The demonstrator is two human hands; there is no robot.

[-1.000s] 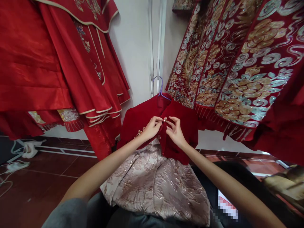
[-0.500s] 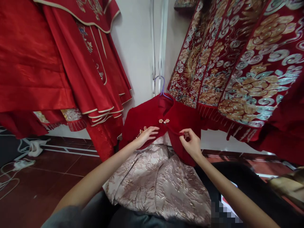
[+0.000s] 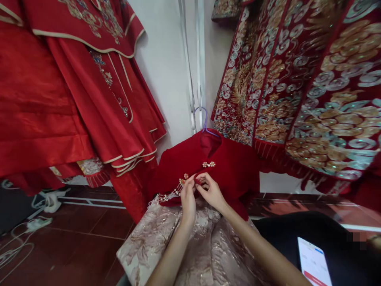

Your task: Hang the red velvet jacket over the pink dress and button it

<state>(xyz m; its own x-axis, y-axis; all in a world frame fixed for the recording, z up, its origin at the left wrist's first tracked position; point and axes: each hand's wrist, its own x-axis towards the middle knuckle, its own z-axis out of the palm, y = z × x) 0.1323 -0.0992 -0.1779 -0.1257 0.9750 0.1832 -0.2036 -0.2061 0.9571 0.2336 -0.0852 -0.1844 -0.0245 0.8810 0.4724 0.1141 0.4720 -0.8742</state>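
Observation:
A red jacket (image 3: 238, 163) with a stand collar hangs from a purple hanger (image 3: 205, 119). Its neck is closed by a pearl-and-gold clasp (image 3: 208, 164). Just below that clasp my left hand (image 3: 188, 198) and my right hand (image 3: 211, 192) meet, fingertips nearly touching. Both pinch the jacket's front edge; a bit of red cloth shows between my right thumb and finger. Beside my left fingers lies a beaded ornament (image 3: 181, 183) with pearl strands trailing left. Under the jacket spreads a shiny pale pink brocade skirt (image 3: 220, 246). Whatever the fingertips cover is hidden.
Red garments with cream piping (image 3: 74, 91) hang at left, and a heavily embroidered one (image 3: 297, 87) hangs at right. White rails (image 3: 199, 59) stand behind. A lit phone (image 3: 314, 260) rests on a black surface (image 3: 274, 230) at lower right. White cables (image 3: 18, 242) lie on the floor.
My left hand has gone from lying flat on the jacket to pinching its edge. My right hand has moved left with the cloth to meet it. The view has shifted, showing more of the phone.

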